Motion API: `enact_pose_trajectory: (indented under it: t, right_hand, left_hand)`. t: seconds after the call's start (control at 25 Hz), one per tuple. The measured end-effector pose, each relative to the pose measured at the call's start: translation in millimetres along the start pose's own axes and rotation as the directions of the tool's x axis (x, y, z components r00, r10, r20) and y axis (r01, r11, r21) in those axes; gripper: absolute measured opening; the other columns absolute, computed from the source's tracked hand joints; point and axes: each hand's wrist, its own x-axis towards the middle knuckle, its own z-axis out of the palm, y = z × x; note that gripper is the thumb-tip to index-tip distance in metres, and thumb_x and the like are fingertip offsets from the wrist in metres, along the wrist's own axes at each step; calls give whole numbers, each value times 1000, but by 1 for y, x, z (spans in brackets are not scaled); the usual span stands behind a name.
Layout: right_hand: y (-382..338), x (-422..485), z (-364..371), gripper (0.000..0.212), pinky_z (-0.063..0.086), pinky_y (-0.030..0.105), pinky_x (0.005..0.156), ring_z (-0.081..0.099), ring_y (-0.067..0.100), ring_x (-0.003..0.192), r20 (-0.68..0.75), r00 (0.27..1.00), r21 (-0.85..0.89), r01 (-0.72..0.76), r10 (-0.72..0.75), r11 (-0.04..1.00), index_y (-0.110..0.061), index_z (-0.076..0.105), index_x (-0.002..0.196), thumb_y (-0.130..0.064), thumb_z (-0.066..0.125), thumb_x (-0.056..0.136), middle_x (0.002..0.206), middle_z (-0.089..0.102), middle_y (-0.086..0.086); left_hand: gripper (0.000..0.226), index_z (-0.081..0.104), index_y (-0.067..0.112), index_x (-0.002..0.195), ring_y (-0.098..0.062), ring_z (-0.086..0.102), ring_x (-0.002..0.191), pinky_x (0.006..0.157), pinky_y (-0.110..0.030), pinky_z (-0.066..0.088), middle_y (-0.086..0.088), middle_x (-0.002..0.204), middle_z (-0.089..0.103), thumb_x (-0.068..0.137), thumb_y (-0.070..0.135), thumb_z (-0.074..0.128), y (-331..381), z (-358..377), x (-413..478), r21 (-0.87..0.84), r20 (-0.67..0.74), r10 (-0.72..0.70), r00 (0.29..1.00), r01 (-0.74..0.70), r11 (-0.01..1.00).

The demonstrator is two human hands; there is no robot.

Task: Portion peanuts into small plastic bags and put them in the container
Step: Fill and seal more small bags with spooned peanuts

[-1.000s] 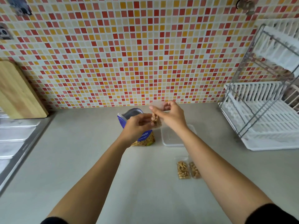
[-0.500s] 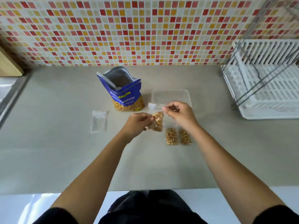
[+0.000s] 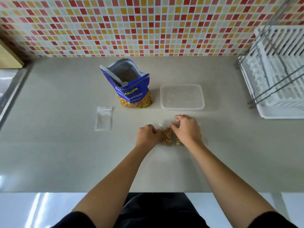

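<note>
An open blue peanut pouch [image 3: 131, 89] stands on the counter. To its right sits a clear plastic container [image 3: 182, 97] with nothing visible inside. A small filled bag of peanuts [image 3: 166, 137] lies on the counter between my hands. My left hand [image 3: 147, 137] pinches its left edge and my right hand [image 3: 186, 129] pinches its top right. Other filled bags lie under my right hand, mostly hidden. An empty small plastic bag [image 3: 104, 118] lies flat to the left.
A white dish rack [image 3: 278, 71] with a metal frame fills the right side. A wooden board [image 3: 8, 58] leans at the far left beside a sink edge [image 3: 9, 92]. The tiled wall [image 3: 131, 25] closes the back; the counter's front edge [image 3: 148, 192] is near me.
Both hands have lowered the filled bag from in front of the pouch to the counter, beside the other filled bags. The camera has tilted down.
</note>
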Motion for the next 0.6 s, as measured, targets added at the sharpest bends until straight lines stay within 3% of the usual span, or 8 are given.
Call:
enact_pose_trajectory:
  t: [0.16, 0.28, 0.4, 0.48, 0.6]
  right_hand:
    - [-23, -8, 0, 18, 51, 34, 72, 65, 27, 85, -155, 983, 184, 132, -104, 974, -14, 69, 95, -22, 61, 82, 91, 71, 4]
    - [-60, -19, 26, 16, 53, 36, 69, 66, 30, 81, -87, 963, 238, 268, -255, 933, -12, 68, 93, -17, 57, 83, 90, 71, 9]
    - [-103, -22, 61, 33, 47, 37, 90, 60, 32, 109, 98, 927, 237, 332, -362, 913, -3, 60, 117, -18, 53, 89, 121, 62, 17]
    - [-124, -22, 84, 52, 35, 37, 106, 42, 30, 132, 225, 899, 225, 326, -375, 918, 0, 45, 133, -32, 45, 92, 145, 41, 18]
    - [-129, -27, 114, 75, 21, 41, 115, 28, 30, 141, 213, 910, 34, 358, -356, 933, 0, 37, 139, -52, 27, 86, 152, 29, 17]
  left_hand:
    - [19, 66, 3, 81, -33, 64, 82, 73, -36, 55, -14, 84, 70, 83, 17, 52, -26, -43, 15, -42, -90, 7, 996, -10, 999]
    - [21, 66, 1, 81, -35, 64, 82, 73, -40, 56, -16, 81, 71, 82, 12, 48, -55, -81, 28, -52, -192, -37, 981, 27, 998]
    - [21, 65, 2, 86, -36, 63, 85, 71, -38, 52, -18, 87, 69, 85, 13, 48, -84, -115, 39, -33, -314, -76, 946, 69, 997]
    - [21, 63, 3, 100, -35, 60, 95, 77, -34, 46, -18, 99, 67, 89, 17, 51, -101, -133, 47, -24, -401, -118, 909, 118, 993]
    - [34, 53, -2, 114, -37, 52, 110, 89, -37, 42, -20, 118, 56, 90, 22, 53, -119, -143, 56, 19, -388, -222, 895, 249, 968]
